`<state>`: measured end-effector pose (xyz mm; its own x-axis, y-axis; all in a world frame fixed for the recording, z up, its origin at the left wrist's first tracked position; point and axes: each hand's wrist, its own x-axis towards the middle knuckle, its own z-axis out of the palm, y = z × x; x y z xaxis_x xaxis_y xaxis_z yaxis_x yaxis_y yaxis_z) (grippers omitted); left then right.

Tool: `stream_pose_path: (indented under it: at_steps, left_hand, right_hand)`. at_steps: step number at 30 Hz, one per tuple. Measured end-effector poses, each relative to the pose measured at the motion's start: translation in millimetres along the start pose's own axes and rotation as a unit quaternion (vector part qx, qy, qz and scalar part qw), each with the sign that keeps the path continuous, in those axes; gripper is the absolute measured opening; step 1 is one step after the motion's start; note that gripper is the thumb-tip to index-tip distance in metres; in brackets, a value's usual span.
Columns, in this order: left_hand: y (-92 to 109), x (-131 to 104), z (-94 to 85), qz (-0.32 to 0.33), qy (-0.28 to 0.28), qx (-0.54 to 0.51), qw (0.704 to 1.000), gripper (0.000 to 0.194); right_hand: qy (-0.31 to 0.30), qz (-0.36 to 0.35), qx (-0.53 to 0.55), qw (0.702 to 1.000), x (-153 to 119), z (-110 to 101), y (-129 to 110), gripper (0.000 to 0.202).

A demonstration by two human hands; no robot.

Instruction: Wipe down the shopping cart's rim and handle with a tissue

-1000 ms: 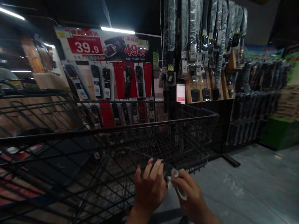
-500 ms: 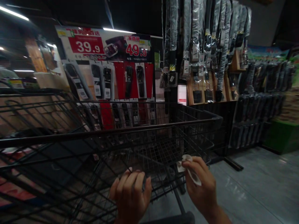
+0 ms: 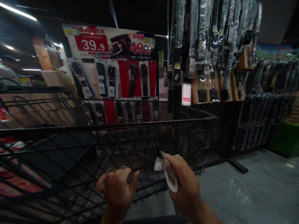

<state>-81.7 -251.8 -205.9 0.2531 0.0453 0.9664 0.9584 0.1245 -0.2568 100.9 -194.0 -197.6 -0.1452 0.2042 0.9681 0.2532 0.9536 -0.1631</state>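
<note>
At lower left of centre, curling the left grip [image 3: 118, 183] beside the shopping cart [image 3: 130, 125], impossible to tell if holding anything; at lower centre, pinching white tissue [image 3: 171, 179] in the right grip [image 3: 187, 183], probably to avoid dropping it.

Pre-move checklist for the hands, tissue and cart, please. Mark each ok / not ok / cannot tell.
1. Both hands in view: ok, left hand and right hand both show.
2. White tissue held: ok, pinched in the right hand's fingers.
3. Left hand empty: cannot tell, its fingers curl and hide the palm side.
4. Tissue off the cart mesh: cannot tell, they overlap in this one view.
5. Shopping cart's near top rail uncovered by hands: ok, both sit lower in the picture.
6. Lighting on the mesh: not ok, dim, and wires blend into the background.
</note>
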Motion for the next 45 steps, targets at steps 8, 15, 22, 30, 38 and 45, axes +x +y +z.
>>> stream_pose_path:
  at_steps: [8,15,22,30,38,45]
  left_hand:
    - [-4,-4,-0.3,-0.027,-0.015,-0.005,1.000,0.011]
    - [0,-3,-0.5,-0.043,-0.014,-0.013,0.999,0.010]
    - [4,-7,-1.3,-0.066,-0.024,-0.005,0.998,0.013]
    - [3,-8,-0.2,-0.051,-0.026,-0.017,0.998,0.017]
    - [10,-15,-13.3,-0.052,-0.012,0.011,0.999,0.028]
    - [-12,46,-15.5,-0.048,0.023,-0.004,0.999,0.062]
  right_hand:
    - [0.046,-0.065,-0.044,0.996,48,-7,10,0.032]
    - [0.176,-0.055,-0.128,0.974,81,-14,19,0.019]
    - [0.102,-0.075,-0.066,0.990,62,2,5,0.021]
    - [0.010,-0.073,-0.022,0.997,29,13,3,0.017]
    - [0.143,-0.058,-0.088,0.984,75,-36,4,0.023]
    - [0.009,-0.063,-0.098,0.993,95,-43,5,0.025]
